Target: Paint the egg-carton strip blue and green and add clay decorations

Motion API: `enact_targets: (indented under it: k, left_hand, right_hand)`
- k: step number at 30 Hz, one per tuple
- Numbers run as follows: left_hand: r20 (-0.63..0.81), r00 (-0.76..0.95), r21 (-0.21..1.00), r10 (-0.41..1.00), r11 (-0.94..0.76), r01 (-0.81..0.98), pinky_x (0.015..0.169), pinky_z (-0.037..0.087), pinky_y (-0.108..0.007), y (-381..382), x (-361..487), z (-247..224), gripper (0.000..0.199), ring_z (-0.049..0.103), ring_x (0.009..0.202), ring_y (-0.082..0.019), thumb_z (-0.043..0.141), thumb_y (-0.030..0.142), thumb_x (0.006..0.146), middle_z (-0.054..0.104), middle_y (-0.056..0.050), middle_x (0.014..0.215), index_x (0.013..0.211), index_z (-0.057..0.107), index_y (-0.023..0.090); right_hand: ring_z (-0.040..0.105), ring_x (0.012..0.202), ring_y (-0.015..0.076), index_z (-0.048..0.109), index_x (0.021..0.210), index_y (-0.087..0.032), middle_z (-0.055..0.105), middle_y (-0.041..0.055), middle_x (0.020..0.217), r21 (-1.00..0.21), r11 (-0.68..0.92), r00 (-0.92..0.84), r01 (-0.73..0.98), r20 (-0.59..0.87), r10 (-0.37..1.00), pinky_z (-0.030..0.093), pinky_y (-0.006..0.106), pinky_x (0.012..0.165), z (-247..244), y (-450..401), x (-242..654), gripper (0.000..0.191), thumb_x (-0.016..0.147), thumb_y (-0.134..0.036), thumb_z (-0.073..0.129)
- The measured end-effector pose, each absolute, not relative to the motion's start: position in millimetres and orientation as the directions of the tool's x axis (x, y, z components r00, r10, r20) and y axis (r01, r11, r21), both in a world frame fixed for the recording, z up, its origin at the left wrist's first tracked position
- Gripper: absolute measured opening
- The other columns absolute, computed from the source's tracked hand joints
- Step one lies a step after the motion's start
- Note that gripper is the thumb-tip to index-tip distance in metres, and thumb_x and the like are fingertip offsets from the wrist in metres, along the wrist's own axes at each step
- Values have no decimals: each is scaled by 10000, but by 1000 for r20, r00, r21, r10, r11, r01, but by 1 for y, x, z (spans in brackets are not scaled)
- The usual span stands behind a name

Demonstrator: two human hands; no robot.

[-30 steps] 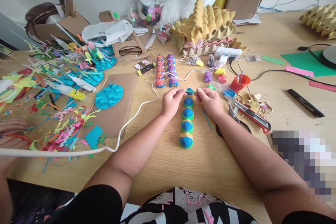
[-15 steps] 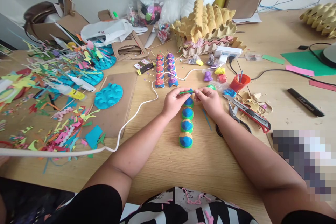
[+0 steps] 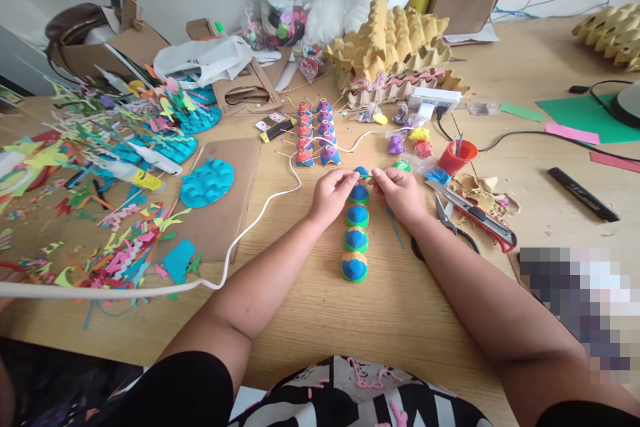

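A row of egg-carton cups (image 3: 357, 216), covered in blue with green lower edges and some tan patches, runs toward me on the table. At its far end my left hand (image 3: 334, 193) pinches one end of a thin green strand (image 3: 365, 176), which looks like soft clay. The other end is pinched by my right hand (image 3: 399, 191). The strand stretches across the farthest blue cup, and whether it touches the cup I cannot tell. A packet of green clay (image 3: 403, 165) lies just beyond my right hand.
Scissors (image 3: 446, 215) and a utility knife (image 3: 475, 213) lie right of my right forearm, by an orange cup (image 3: 457, 157). A white cable (image 3: 265, 207) crosses on the left. Painted carton rows (image 3: 304, 137), stacked egg trays (image 3: 385, 47) and paper scraps (image 3: 125, 253) lie around.
My hands have drawn slightly apart, so the green strand now shows between both pinches instead of along my left fingers. The cup row stays in place.
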State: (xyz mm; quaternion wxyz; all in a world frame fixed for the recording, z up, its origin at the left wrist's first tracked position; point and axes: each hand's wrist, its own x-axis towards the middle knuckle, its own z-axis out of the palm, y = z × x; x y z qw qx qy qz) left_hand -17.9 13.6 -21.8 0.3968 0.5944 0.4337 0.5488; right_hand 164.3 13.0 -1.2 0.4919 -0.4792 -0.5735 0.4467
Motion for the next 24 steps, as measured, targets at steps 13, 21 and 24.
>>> enact_targets:
  k: [13,21,24]
  left_hand:
    - [415,116,901,902,-425,87,844,623,-292,15,-19,-28,255,756,974,-180,866,327,880,827,-70,1084,1107,834,216]
    - [529,91,825,844,-537,176,810,620,-279,16,-21,-29,112,767,944,-178,821,283,941,816,-72,1013,1017,856,208]
    - [564,95,796,820,-571,201,808,613,-278,16,-21,-29,124,744,923,-169,810,326,972,790,-63,989,1011,852,216]
  right_hand:
    - [482,635,132,644,631,-212,595,1,639,-985,160,-127,67,151,980,392,310,629,1,14,163,726,711,-918,797]
    - [502,667,145,662,652,-212,610,12,666,-986,151,-158,73,138,978,399,319,647,1,12,162,731,705,-930,789]
    - [519,694,149,690,714,-213,631,10,702,-990,137,-156,33,131,979,420,317,667,0,12,161,712,666,-908,838]
